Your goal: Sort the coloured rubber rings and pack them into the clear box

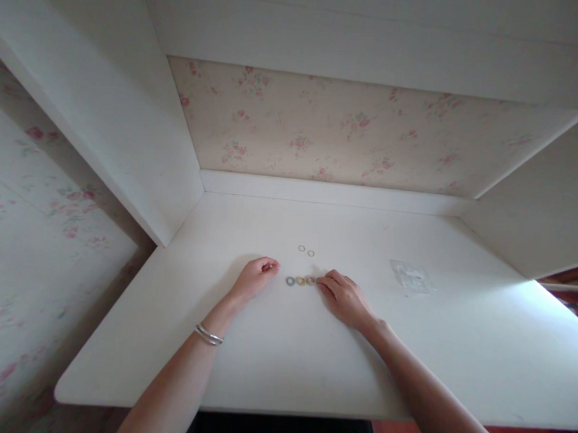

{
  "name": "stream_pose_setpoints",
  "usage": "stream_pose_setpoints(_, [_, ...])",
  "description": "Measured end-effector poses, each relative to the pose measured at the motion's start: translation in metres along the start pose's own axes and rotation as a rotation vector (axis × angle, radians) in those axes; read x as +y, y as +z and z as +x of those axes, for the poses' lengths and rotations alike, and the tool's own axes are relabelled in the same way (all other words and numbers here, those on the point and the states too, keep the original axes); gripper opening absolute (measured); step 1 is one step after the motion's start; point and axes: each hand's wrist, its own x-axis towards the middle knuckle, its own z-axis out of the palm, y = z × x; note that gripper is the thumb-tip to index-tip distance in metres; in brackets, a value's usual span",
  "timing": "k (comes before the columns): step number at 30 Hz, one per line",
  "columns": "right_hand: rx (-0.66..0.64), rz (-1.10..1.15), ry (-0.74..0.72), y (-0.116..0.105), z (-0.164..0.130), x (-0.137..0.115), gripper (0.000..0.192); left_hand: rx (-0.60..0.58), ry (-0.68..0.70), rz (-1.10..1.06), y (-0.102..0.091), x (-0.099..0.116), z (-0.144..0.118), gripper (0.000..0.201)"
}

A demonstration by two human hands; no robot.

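The flat rings are near the middle of the frame, in a short row on the white table (282, 376). At the left end of the row is a gray ring (287, 281), then a yellowish ring (297, 281), then a pinkish ring (308, 280). A bit of one more ring, the end ring (318, 280), shows at the right end, by the fingertips of the right hand (347, 299). That hand is bent down low over the table, with its fingers close together. Its tips look like they touch the end ring, but I cannot tell if they pinch it or just rest on it. The left hand (256, 279) is to the left of the row and apart from it. Its fingers are curled in, and the thumb and pointing finger are close together. I cannot tell if something tiny is between them. Just above the row lie two thin rings, the left thin ring (298, 248) and the right thin ring (308, 253), side by side. A clear plastic bag (413, 277) lies flat to the right of the right hand; what is in it is too blurry to tell. As far as I can judge, the row is mostly made: three rings sit in line, and the end one seems to be at its place with the hand on it. The two thin rings are not in the row.
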Motion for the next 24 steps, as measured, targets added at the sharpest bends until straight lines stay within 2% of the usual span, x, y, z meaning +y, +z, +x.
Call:
stream_pose_setpoints(4, [0.039,0.043,-0.002,0.0,-0.001,-0.001,0.027,-0.009,0.016,0.029,-0.001,0.0,0.0,0.031])
stream_pose_setpoints(10, [0.213,0.133,0.082,0.004,-0.009,0.003,0.025,-0.021,0.081,0.214,0.004,-0.001,0.003,0.028])
stream_pose_setpoints(16, [0.317,0.284,0.314,0.005,-0.005,0.014,0.028,-0.016,0.193,0.469,0.028,0.013,0.023,0.02])
stream_pose_setpoints(19, [0.345,0.384,0.417,0.005,-0.003,0.024,0.031,-0.021,0.182,0.602,0.042,0.024,0.039,0.023])
stream_pose_setpoints(24, [0.384,0.475,0.485,0.006,-0.004,0.034,0.033,-0.064,0.209,0.794,0.055,0.036,0.062,0.027])
